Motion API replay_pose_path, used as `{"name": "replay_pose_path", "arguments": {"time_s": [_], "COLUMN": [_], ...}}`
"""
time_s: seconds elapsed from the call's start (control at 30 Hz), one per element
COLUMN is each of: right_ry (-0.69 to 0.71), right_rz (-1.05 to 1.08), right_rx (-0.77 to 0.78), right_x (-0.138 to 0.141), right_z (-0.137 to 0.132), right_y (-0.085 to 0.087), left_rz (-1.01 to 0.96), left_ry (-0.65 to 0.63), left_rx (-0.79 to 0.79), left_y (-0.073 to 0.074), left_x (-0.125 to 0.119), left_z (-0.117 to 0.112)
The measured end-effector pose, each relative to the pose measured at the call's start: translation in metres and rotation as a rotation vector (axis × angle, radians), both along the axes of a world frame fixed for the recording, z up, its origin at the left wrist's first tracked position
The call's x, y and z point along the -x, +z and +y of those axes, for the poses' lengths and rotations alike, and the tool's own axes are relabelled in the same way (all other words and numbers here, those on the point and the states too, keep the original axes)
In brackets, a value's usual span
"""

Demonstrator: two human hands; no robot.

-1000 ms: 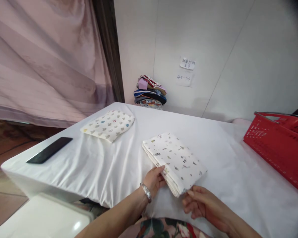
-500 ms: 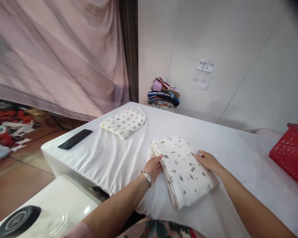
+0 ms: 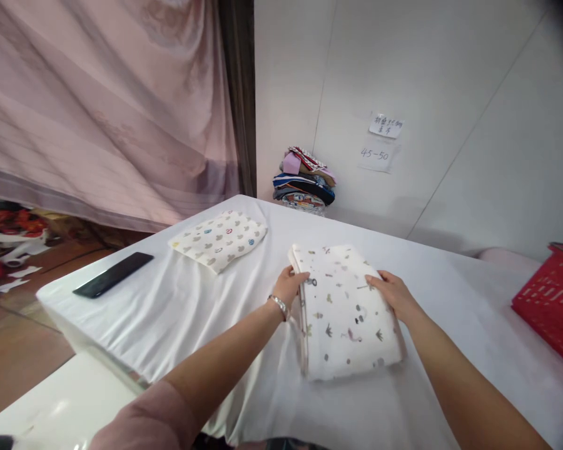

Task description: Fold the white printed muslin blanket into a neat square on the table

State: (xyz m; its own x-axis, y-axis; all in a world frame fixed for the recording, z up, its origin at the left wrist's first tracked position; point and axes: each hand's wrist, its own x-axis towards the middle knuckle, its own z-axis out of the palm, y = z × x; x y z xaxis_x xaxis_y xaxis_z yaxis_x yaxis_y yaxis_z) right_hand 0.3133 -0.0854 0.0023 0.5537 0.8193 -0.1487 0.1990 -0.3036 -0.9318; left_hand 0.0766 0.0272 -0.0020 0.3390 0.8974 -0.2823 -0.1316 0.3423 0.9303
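Note:
A folded white cloth with small animal prints (image 3: 342,312) lies on the white-covered table (image 3: 206,319) in front of me. My left hand (image 3: 289,284), with a metal watch at the wrist, grips the cloth's left folded edge. The fingers of my right hand (image 3: 394,294) lie flat and apart on the cloth's right side, pressing it down. A second folded cloth with coloured heart-like prints (image 3: 218,239) rests further left on the table, out of reach of both hands.
A black phone (image 3: 113,282) lies near the table's left edge. A stack of folded coloured fabrics (image 3: 304,178) sits at the far corner by the wall. A red plastic basket (image 3: 551,299) stands at the right. A pink curtain (image 3: 103,112) hangs to the left.
The printed cloth has been turned and pushed further from me. My right hand moved from the cloth's near corner onto its right side; my left hand stayed on its left edge.

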Motion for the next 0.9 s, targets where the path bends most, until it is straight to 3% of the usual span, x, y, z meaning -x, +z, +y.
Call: {"name": "replay_pose_path", "arguments": {"time_s": [0.13, 0.27, 0.37, 0.47, 0.6, 0.73, 0.9], "right_ry": [-0.145, -0.177, -0.121, -0.061, -0.009, 0.098, 0.174], "right_rz": [-0.267, -0.417, -0.501, -0.697, -0.864, -0.734, -0.724], "right_rx": [0.13, 0.293, 0.321, 0.355, 0.223, 0.03, 0.081], "right_x": [-0.03, -0.044, -0.044, -0.039, -0.015, 0.025, 0.058], "right_z": [0.017, 0.022, 0.013, 0.007, 0.015, 0.04, 0.089], "right_y": [0.001, -0.024, -0.043, -0.049, -0.04, -0.028, -0.014], "left_rz": [0.121, 0.224, 0.276, 0.299, 0.309, 0.28, 0.373], "left_ry": [-0.024, -0.12, -0.157, -0.176, -0.154, -0.088, -0.041], "left_rx": [-0.032, 0.028, -0.011, -0.082, -0.174, -0.32, -0.483], "left_y": [0.001, -0.024, -0.042, -0.048, -0.048, -0.056, -0.067], "left_x": [-0.044, -0.068, -0.062, -0.05, -0.041, -0.042, -0.044], "left_z": [0.045, 0.062, 0.058, 0.048, 0.032, 0.017, 0.009]}}
